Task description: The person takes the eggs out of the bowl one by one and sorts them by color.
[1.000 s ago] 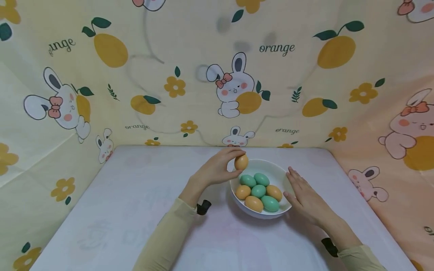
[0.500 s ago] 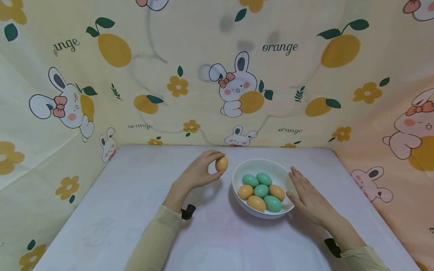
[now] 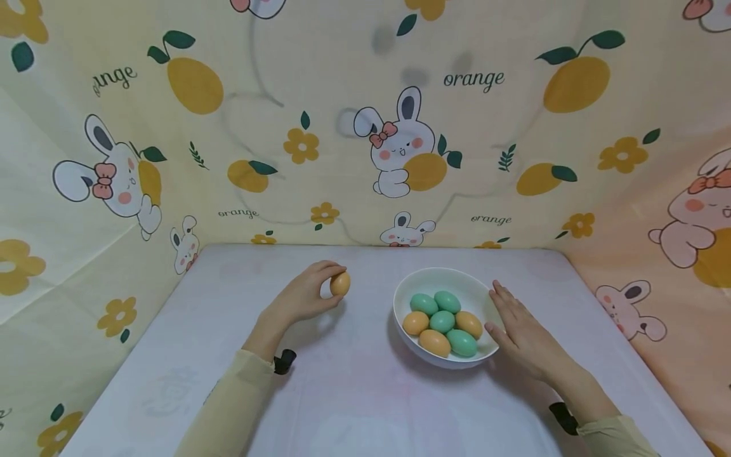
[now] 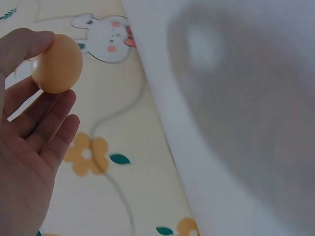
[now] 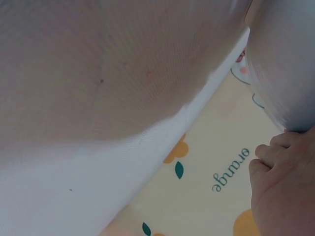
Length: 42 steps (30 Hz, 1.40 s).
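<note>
Since the earlier frame of one second ago, the left hand point(image 3: 305, 298) has moved to the left, away from the bowl point(image 3: 445, 364), and it has carried an orange egg point(image 3: 340, 284) with it. At that time the egg was at the bowl's left rim; now it is well apart from the bowl, held above the bench point(image 3: 342, 400). Both hands are in view. On the left, the thumb and the fingers pinch the egg, and in the left wrist view the other fingers are loosely bent below it. The right hand point(image 3: 522, 339) grasps nothing: its fingers are extended against the right side of the white bowl, and they seem to touch its wall.

Inside the bowl lie seven more eggs, close together: four green eggs point(image 3: 442, 322) and three other orange eggs point(image 3: 434, 343). The bowl stands upright on the white bench. Behind the bench hangs a cream cloth point(image 3: 354, 63), printed with rabbits, oranges and flowers. Both arms wear light sleeves point(image 3: 228, 400).
</note>
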Each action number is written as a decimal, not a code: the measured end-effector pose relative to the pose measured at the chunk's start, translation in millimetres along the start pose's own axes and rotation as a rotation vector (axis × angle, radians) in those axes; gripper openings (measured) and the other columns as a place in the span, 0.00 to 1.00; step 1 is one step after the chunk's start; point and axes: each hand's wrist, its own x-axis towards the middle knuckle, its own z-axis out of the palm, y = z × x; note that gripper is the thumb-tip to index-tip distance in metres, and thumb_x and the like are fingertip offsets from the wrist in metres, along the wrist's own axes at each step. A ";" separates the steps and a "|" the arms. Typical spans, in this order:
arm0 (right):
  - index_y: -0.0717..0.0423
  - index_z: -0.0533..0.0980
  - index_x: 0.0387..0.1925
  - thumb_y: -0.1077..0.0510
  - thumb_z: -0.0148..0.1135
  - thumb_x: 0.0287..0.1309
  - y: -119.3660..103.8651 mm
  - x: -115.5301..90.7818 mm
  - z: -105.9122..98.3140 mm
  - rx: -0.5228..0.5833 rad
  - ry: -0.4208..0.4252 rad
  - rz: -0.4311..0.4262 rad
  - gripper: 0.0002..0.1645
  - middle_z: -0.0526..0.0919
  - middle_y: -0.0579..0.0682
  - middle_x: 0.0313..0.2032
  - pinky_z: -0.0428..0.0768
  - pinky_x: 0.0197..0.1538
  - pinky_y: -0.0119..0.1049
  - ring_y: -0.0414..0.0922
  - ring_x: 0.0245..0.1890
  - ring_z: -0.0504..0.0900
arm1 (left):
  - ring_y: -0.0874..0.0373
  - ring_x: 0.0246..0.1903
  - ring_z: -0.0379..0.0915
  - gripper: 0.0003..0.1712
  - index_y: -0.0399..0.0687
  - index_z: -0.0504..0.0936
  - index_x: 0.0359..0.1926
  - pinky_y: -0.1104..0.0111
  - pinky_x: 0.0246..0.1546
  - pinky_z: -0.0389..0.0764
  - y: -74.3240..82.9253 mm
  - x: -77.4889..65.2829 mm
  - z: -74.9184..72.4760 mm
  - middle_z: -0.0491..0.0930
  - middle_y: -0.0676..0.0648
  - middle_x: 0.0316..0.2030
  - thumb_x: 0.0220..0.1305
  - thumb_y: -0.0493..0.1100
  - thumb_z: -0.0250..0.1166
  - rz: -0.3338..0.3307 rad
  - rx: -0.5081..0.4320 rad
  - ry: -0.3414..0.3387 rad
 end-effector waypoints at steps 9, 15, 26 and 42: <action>0.65 0.46 0.81 0.42 0.45 0.81 -1.5 0.0 -0.8 0.005 0.000 -0.001 0.44 0.42 0.60 0.83 0.46 0.80 0.58 0.62 0.81 0.44 | 0.43 0.63 0.74 0.33 0.38 0.78 0.66 0.50 0.65 0.75 -31.1 -18.1 -9.0 0.78 0.40 0.63 0.60 0.39 0.76 -0.064 0.074 -0.050; 0.65 0.46 0.82 0.41 0.46 0.80 -2.5 -0.1 -1.0 0.004 -0.002 0.011 0.45 0.41 0.59 0.83 0.48 0.79 0.60 0.62 0.81 0.44 | 0.43 0.63 0.74 0.33 0.37 0.78 0.66 0.49 0.66 0.75 -48.9 -29.2 -15.3 0.78 0.40 0.62 0.60 0.40 0.76 -0.117 0.107 -0.089; 0.64 0.46 0.82 0.41 0.45 0.80 -1.5 -0.3 -0.3 0.012 -0.002 0.011 0.45 0.41 0.60 0.83 0.45 0.80 0.57 0.63 0.81 0.44 | 0.40 0.63 0.74 0.34 0.35 0.78 0.65 0.47 0.65 0.74 -78.1 -47.2 -20.5 0.77 0.36 0.62 0.61 0.43 0.76 -0.210 0.161 -0.179; 0.64 0.45 0.82 0.42 0.46 0.80 -0.6 -1.1 0.3 0.024 0.004 0.001 0.45 0.41 0.59 0.83 0.46 0.80 0.58 0.63 0.81 0.44 | 0.38 0.62 0.75 0.35 0.35 0.79 0.65 0.46 0.64 0.76 -89.9 -53.7 -28.2 0.77 0.34 0.62 0.60 0.43 0.76 -0.266 0.200 -0.237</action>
